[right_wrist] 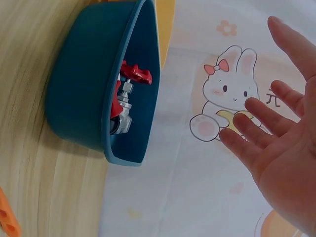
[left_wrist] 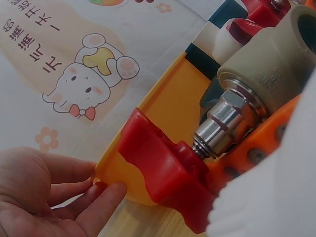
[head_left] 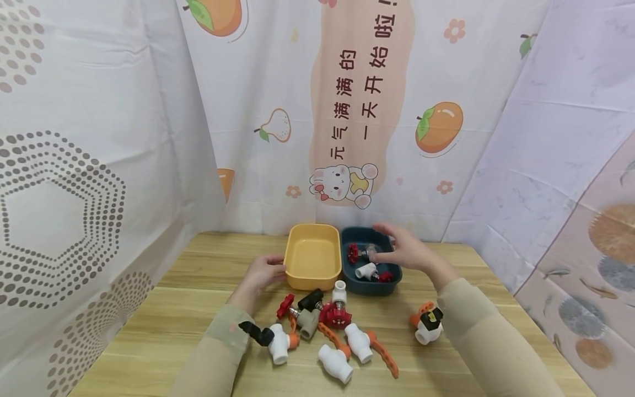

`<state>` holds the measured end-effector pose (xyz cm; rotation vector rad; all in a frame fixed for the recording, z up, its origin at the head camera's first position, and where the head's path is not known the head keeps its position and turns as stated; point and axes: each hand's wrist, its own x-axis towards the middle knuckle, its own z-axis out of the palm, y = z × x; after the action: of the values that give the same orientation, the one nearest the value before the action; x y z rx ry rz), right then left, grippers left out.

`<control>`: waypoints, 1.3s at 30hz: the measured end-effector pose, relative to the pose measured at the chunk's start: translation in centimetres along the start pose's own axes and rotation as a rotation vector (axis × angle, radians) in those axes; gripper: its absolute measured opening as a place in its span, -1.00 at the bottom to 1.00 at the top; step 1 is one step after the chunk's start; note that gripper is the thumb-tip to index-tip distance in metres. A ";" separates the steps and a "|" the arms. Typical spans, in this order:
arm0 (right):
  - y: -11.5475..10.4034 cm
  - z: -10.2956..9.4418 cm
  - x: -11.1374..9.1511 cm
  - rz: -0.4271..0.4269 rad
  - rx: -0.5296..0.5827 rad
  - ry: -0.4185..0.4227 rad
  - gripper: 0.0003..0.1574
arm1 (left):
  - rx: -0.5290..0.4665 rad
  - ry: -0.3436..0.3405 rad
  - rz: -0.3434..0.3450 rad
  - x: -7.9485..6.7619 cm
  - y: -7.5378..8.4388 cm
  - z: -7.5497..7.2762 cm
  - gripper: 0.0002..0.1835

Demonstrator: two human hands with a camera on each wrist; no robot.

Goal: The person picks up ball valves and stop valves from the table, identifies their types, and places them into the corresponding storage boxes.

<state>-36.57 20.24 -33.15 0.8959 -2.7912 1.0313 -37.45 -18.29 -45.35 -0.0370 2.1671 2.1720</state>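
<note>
My left hand (head_left: 266, 272) is at the left side of an empty yellow bin (head_left: 312, 285), fingertips touching its rim. In the left wrist view, that hand's fingers (left_wrist: 106, 197) rest at the bin's corner, partly behind a red-handled valve close to the camera. Over the right part of a dark blue bin (head_left: 369, 288), my right hand (head_left: 409, 251) hovers with fingers spread and holds nothing. Inside lie a metal valve with a red handwheel (head_left: 353, 253) and a white valve with a red handwheel (head_left: 367, 271). The right wrist view shows the straight fingers (right_wrist: 269, 118) above the blue bin (right_wrist: 81, 81).
Several valves lie in front of the bins: a grey valve (head_left: 308, 321) with a red handwheel, a white one (head_left: 339, 292), and white ball valves (head_left: 358, 342) with orange levers. Another orange-and-white valve (head_left: 428, 331) stands at the right. A printed curtain (head_left: 278, 182) hangs behind.
</note>
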 end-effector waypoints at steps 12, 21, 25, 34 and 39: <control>-1.9 0.4 -1.2 -0.095 -0.082 -0.013 0.04 | 0.006 -0.001 -0.004 -0.1 0.1 0.0 -0.52; -3.0 0.8 -1.9 -0.084 -0.139 -0.034 0.02 | 0.001 -0.003 -0.005 -0.3 0.3 0.1 -0.50; -3.3 1.2 -2.1 -0.095 -0.148 -0.053 0.00 | -0.003 -0.006 0.001 -0.4 0.3 0.2 -0.50; -3.8 2.3 -2.6 -0.129 -0.130 -0.107 0.07 | -0.005 -0.008 0.019 -0.4 0.4 0.3 -0.52; -3.7 3.3 -2.6 -0.129 -0.143 -0.138 0.12 | -0.001 -0.012 0.019 -0.4 0.3 0.2 -0.51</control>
<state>-31.94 17.26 -34.11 1.1505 -2.8272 0.7702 -37.07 -18.11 -44.99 -0.0039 2.1689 2.1772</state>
